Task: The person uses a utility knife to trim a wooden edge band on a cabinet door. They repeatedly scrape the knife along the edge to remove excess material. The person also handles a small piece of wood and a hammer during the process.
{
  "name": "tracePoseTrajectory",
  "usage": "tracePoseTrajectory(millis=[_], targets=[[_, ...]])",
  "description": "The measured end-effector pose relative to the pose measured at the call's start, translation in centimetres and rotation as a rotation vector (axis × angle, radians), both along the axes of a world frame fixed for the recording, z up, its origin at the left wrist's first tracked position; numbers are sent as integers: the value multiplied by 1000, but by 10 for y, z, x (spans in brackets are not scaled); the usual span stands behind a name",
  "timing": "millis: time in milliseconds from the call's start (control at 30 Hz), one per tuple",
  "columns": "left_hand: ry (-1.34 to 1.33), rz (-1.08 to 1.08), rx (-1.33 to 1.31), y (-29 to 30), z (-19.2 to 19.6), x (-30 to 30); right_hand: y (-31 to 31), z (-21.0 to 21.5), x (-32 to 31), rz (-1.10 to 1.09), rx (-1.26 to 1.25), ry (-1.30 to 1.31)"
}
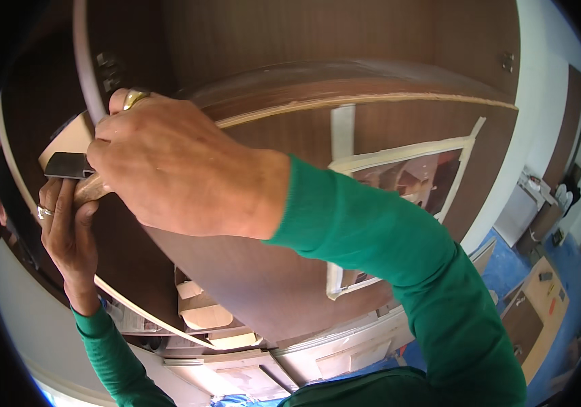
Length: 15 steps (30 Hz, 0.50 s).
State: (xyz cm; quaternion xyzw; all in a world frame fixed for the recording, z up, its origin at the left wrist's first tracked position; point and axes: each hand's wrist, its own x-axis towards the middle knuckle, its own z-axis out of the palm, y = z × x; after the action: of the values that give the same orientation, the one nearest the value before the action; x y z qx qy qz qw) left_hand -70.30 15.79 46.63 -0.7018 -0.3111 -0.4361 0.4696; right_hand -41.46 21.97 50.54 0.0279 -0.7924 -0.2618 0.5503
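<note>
While my two hands meet at the left side of the view, I hold a chisel (73, 173) against the edge of a dark brown wooden panel (250, 258). Its long axis lies almost level, a little tilted: the wooden handle comes out under my right palm, and the dark flat metal part points to the left, toward the pale edge strip (85, 68) of the panel. My left hand (66, 230) comes from below, its fingers closed around the handle (a ring shows on one finger), and the thumb presses beside the wood. My right hand (175, 169) lies over the tool from above with the fingers curled down together; it wears a gold ring, and whether it clamps the tool or only the panel edge, I cannot tell, because the back of the hand hides the fingertips.

The right hand and its green sleeve (385, 251) cover much of the panel and stand between the camera and the working point. On the panel, to the right, strips of cream masking tape (399, 152) frame a cut-out opening. A metal hinge plate (107, 71) sits near the top left. Below the panel, white cabinet parts (345, 353) lie on a blue floor covering (508, 264), and a wooden board (545, 305) rests well apart at the right.
</note>
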Motion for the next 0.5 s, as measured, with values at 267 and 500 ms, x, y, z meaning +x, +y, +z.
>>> tracePoseTrajectory(millis=[267, 500], targets=[[91, -111, -31, 15, 14, 204, 3, 1, 201, -144, 46, -144], [148, -348, 47, 46, 18, 334, -17, 9, 348, -323, -240, -196]])
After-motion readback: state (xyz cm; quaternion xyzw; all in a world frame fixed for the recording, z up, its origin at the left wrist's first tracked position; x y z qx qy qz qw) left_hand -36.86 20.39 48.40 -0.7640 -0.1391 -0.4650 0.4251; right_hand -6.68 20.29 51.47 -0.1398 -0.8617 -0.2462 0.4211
